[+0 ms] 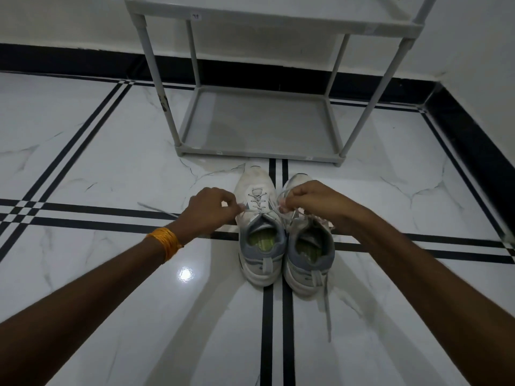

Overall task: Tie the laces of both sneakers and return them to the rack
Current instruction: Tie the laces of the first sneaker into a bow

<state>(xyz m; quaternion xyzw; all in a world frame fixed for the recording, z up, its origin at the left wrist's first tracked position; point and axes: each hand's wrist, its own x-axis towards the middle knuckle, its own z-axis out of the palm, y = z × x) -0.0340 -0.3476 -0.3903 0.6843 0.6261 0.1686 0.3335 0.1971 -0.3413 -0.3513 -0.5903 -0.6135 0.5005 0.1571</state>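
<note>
Two sneakers [284, 240] sit side by side on the floor, rack [259, 121] at twelve o'clock. Left hand [211, 210] and right hand [309, 201] each pinch a lace end, apparently pulling apart to tighten a knot.

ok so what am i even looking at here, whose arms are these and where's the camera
The camera sits on a person's head and looks forward and down, so the two bare arms are the wearer's own. There is one picture only. A pair of white and grey sneakers stands side by side on a marble floor with black stripes. The left hand and right hand each pinch a lace end of the left sneaker, pulling it apart. The right sneaker has a loose lace trailing toward the camera. A grey rack stands just beyond, its bottom shelf bare.
</note>
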